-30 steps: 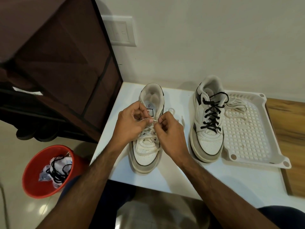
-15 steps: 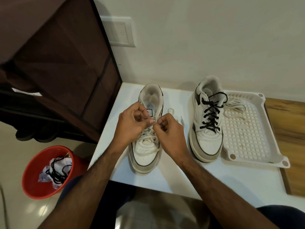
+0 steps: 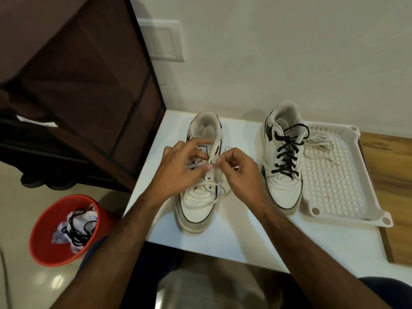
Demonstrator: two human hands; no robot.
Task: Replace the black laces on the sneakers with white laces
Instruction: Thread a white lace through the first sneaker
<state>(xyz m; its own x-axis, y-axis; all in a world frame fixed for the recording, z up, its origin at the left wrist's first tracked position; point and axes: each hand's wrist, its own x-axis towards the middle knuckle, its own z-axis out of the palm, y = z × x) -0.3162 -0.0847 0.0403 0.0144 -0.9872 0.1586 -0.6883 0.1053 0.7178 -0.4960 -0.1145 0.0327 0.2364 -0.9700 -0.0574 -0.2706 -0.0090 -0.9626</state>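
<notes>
L sneaker (image 3: 198, 197) half-laced w/ white lace (image 3: 214, 197) | both hands pinch lace: L (image 3: 178, 172), R (image 3: 239, 172)

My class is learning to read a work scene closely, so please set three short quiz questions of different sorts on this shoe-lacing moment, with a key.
1. True or false: the right sneaker is still threaded with a black lace.
2. Multiple choice: where does the removed black lace lie? A) in the white tray B) in the red bucket C) on the table
3. Fill in: both the left hand and the right hand pinch the white lace over the ____ sneaker.

Key: 1 true; 2 B, the red bucket, while the white tray holds a spare white lace; 3 left.
</notes>
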